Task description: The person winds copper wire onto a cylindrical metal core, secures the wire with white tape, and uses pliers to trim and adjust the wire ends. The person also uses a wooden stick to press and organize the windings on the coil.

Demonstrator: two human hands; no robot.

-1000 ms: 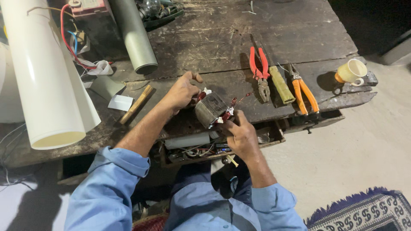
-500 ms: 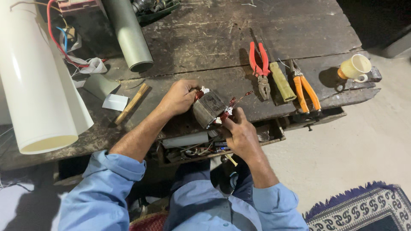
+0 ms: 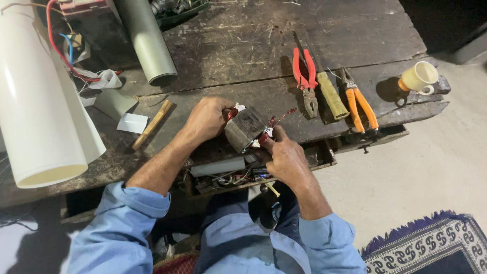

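Both hands on a small grey motor stator (image 3: 245,129) with copper windings, right at the tabletop's (image 3: 228,61) near edge. Left hand (image 3: 207,120) in a closed grip around its left end, right hand (image 3: 285,158) pinching the reddish winding on the right side. Red pliers (image 3: 305,81) and orange pliers (image 3: 359,101) lying toward the right edge, yellow cup (image 3: 418,77) by the right corner.

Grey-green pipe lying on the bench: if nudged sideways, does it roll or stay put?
The grey-green pipe is round and lies bare on the flat wooden bench, so it would probably roll. It looks hollow at its open end, so likely light for its size. It looks rigid, not floppy.
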